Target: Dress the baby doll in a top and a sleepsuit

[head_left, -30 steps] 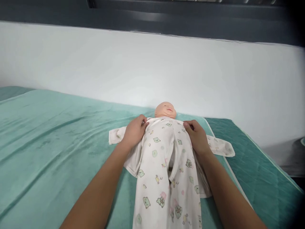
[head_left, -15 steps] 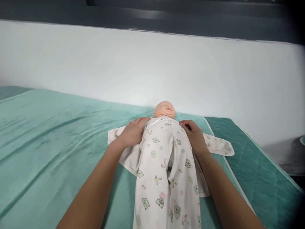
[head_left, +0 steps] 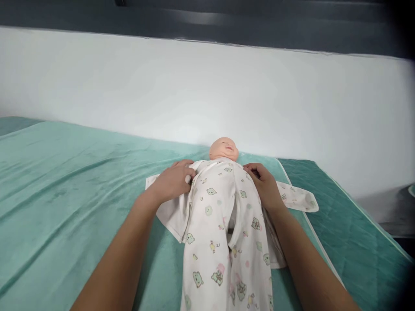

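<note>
A baby doll (head_left: 223, 149) lies on its back, its head toward the wall. White baby trousers (head_left: 210, 216) with a bear print, split at the crotch, cover its body up to the neck. Beneath them a matching white shirt spreads out, its right sleeve (head_left: 300, 198) reaching to the side. My left hand (head_left: 177, 181) is closed at the left edge of the clothing near the doll's shoulder, fingers curled on the fabric. On the opposite side, my right hand (head_left: 262, 183) pinches the trousers' upper edge with bent fingers. Most of the doll's body is hidden under the cloth.
A light green sheet (head_left: 81, 194) covers the surface, with a few creases on the left. Darker green quilted fabric (head_left: 343, 216) lies at the right. A white wall (head_left: 194, 95) rises directly behind the doll, with a dark panel (head_left: 259, 26) above it.
My left hand has shifted left and slightly down, its flat fingers now curling at the cloth edge. The left shirt flap moved outward a little. My right hand stays in place.
</note>
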Available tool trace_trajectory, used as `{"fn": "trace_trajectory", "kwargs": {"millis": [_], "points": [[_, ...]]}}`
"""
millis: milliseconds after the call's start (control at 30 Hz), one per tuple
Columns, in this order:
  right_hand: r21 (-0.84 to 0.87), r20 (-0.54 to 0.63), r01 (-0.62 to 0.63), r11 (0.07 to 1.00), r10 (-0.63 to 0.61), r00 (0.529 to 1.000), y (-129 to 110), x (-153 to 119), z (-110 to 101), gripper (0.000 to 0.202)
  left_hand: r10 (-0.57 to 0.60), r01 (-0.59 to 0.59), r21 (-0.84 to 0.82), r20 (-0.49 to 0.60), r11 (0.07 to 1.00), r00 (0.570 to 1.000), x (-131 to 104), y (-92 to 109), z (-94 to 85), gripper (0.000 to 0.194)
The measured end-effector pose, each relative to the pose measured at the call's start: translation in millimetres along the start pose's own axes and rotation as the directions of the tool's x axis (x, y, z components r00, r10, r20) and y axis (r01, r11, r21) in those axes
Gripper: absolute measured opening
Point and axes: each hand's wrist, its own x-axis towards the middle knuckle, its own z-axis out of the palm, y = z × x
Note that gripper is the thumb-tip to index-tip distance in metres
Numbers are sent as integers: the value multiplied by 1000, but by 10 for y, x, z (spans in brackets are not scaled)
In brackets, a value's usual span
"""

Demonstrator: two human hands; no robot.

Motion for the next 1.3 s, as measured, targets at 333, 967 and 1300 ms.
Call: {"fn": "trace_trajectory", "kwargs": {"millis": [333, 967, 1300], "points": [[6, -21, -5, 1000, 6, 1000, -16, -13, 22, 22, -3, -1, -100, -36, 995, 999, -25, -28, 206, 22], [-66, -56, 22, 998, -26, 998, 44, 28, 15, 20, -187, 157, -112, -350, 981, 918, 15, 110, 398, 11], [15, -24, 5, 1000, -5, 1000, -30, -16, -3, 21, -259, 87, -525, -264, 847, 929, -34, 51, 236, 25]]}}
